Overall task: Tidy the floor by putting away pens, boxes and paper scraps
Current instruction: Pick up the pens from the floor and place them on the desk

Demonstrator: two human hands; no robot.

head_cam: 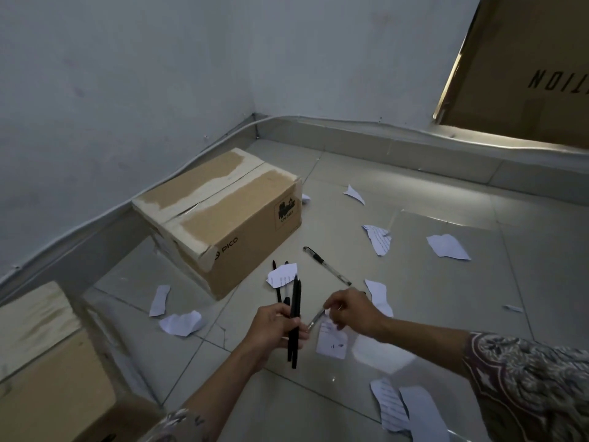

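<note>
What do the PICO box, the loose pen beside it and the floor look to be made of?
PICO box: brown corrugated cardboard, matte, with pale torn strips where tape peeled off. Loose pen: clear plastic barrel, black cap and grip, probably plastic. Floor: pale glazed tiles, likely ceramic, glossy with reflections and grout lines.

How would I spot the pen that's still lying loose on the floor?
Find the closed cardboard box near the wall corner. Just right of its front corner, on the bare tile, lies a clear pen with a black cap. It lies alone, in neither hand and on no paper scrap.
</note>
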